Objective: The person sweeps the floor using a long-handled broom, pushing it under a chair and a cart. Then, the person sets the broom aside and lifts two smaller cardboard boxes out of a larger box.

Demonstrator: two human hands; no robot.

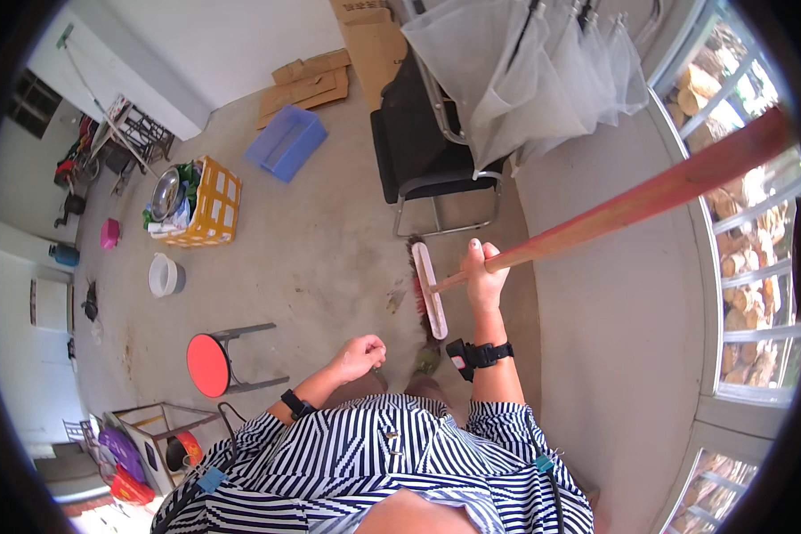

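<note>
My right hand [486, 277] grips the reddish wooden handle [614, 210] of a push broom, whose upper end reaches toward the window at the right. The broom head [430, 291], a pale bar with dark and red bristles, rests on the concrete floor just left of that hand and in front of my feet. In front of my body, my left hand [364, 357] hangs with its fingers curled and nothing visible in them. Dark stains mark the floor left of the broom head. A black device is strapped to each forearm or wrist.
A black chair [427, 157] with a metal frame stands ahead, beside hanging translucent umbrellas [534, 87]. A blue crate [287, 143], flattened cardboard [310, 87], a filled yellow basket [217, 203], a white bucket [165, 275] and a red-topped stool [208, 365] stand leftward. A wall runs along the right.
</note>
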